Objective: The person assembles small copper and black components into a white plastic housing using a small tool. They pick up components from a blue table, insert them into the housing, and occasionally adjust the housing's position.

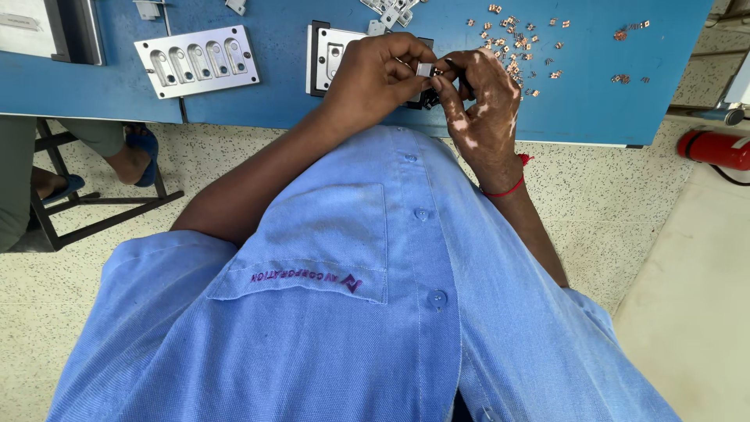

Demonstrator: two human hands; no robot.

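My left hand (375,74) and my right hand (484,109) meet over the near edge of a blue table (266,94). Together their fingertips pinch a small silvery metal part (426,69). Beneath the hands lies a metal fixture plate on a dark base (328,55), mostly hidden by my left hand. Several small copper-coloured pieces (516,43) lie scattered on the table just beyond my right hand. A red thread band circles my right wrist.
A second metal plate with slotted pockets (197,61) lies to the left. Small silvery parts (391,9) sit at the far edge. Another person's legs and sandals (133,152) and a stool frame are under the table at left. A red cylinder (715,148) lies on the floor at right.
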